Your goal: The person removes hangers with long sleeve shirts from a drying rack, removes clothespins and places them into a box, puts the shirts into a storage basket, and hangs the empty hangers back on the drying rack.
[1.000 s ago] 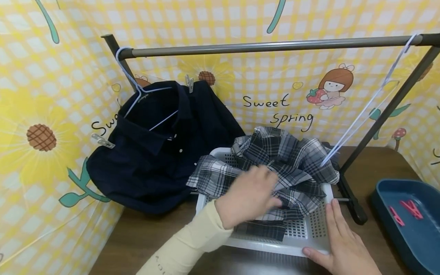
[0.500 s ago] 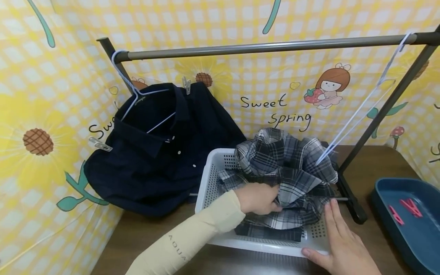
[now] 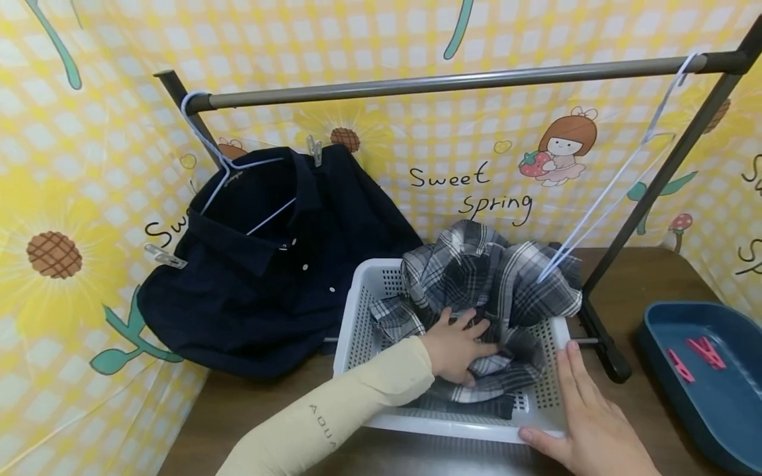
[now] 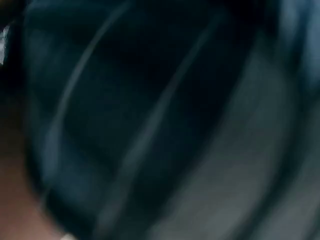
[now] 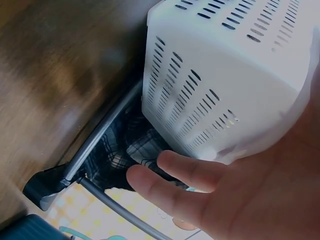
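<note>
One crumpled grey plaid garment (image 3: pixel 464 268)

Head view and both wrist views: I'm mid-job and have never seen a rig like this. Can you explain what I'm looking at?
There is no machine here: a person works with two bare hands, wearing one camera on the head and one on each wrist. The head view looks forward and down. A white basket of checked cloth stands on the table, beside a blue tray with pink pegs. A dark shirt hangs from the rack.

Neither hand plainly grips anything: the left hand rests on the cloth, fingers spread; the right hand touches the basket's side.

The left wrist view is a blurred close-up of dark material; the right wrist view shows the basket's outside.
</note>
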Demonstrator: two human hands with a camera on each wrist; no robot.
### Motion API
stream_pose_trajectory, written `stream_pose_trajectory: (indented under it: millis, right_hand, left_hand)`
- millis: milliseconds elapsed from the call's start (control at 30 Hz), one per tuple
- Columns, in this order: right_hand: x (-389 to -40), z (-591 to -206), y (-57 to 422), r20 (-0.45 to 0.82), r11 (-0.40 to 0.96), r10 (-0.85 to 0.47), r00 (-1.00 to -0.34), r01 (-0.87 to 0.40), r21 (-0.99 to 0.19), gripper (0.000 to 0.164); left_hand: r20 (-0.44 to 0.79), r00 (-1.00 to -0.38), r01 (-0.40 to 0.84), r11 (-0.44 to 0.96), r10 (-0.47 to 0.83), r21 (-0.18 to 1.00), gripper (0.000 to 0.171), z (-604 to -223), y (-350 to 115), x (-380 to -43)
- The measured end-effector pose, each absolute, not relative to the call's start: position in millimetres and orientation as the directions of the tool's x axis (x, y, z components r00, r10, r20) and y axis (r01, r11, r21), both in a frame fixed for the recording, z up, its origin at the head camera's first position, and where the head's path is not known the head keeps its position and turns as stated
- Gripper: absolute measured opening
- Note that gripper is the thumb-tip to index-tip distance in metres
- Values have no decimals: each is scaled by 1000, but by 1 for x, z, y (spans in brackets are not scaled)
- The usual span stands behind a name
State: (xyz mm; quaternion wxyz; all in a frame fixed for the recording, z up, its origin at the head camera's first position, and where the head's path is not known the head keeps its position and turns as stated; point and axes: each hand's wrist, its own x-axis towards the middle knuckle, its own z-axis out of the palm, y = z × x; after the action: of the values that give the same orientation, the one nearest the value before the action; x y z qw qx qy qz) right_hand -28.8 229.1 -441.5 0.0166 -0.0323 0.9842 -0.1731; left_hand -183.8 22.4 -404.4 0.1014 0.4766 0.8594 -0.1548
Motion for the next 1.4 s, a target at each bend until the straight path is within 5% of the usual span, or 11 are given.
stream_pose_trajectory:
  millis: [300, 400, 533, 667, 800, 933, 1033, 1133, 1267, 1400]
  right_hand:
    - [-28, -438, 239, -27, 940, -72, -997, -59, -336, 134]
    - [-28, -438, 240, -21, 941, -72, -997, -61, -334, 134]
    - [-28, -438, 241, -15, 942, -72, -997, -63, -330, 134]
    - [-30, -438, 239, -48, 941, -74, -996, -54, -335, 133]
    - [-31, -437, 236, -80, 935, -79, -994, -46, -352, 134]
    - [-32, -438, 233, -90, 930, -82, -993, -43, -366, 135]
    - [-32, -438, 231, -95, 926, -81, -992, -40, -374, 135]
    - [-33, -438, 229, -111, 925, -76, -991, -29, -378, 136]
    - [-33, -438, 229, -108, 928, -72, -992, -27, -373, 136]
    - [-32, -437, 228, -99, 930, -72, -992, -31, -366, 136]
  left_hand:
    - [-335, -586, 799, 456, 738, -392, 78, -410, 42, -168]
    - [-386, -559, 829, 485, 734, -279, 71, -394, 52, -175]
    - [-404, -501, 809, 580, 765, 94, 37, -360, 71, -203]
    - [-110, -630, 696, 622, 768, 360, 34, -336, 90, -237]
    - [97, -776, 611, 704, 624, 361, 37, -327, 110, -258]
    - [-51, -845, 489, 807, 533, 333, 65, -330, 127, -272]
    - [-159, -834, 440, 811, 528, 385, 69, -338, 134, -281]
    - [-113, -802, 454, 722, 586, 522, 55, -348, 133, -291]
    - [77, -747, 458, 427, 661, 779, 29, -356, 126, -301]
    - [166, -739, 243, 29, 653, 970, 30, -349, 112, -304]
